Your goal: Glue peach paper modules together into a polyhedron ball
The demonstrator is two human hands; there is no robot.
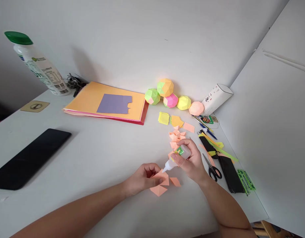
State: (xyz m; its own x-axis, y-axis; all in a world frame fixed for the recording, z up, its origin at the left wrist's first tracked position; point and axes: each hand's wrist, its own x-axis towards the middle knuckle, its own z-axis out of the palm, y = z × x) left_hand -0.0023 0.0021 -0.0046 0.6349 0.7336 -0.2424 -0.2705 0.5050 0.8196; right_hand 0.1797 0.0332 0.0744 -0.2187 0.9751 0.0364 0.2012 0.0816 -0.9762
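Note:
My left hand (144,178) pinches a folded salmon-coloured paper piece (164,178) just above the table. In my right hand (192,162) is a small glue bottle (179,154), tilted with its white nozzle down at the upper edge of that paper; whether the tip touches I cannot tell. Another salmon paper piece (158,190) shows below my left fingers, joined or separate I cannot tell. A loose folded piece (175,181) lies just right of it. Beyond the bottle is a pile of small folded salmon pieces (175,135), partly hidden by my right hand.
Paper balls (184,102) line the wall beside a white box (216,99). Scissors (212,168), pens (208,130) and a black case (230,173) lie right. Left are a paper stack (85,99), a phone (30,158) and a green-capped bottle (40,66). Yellow squares (163,118) lie mid-table.

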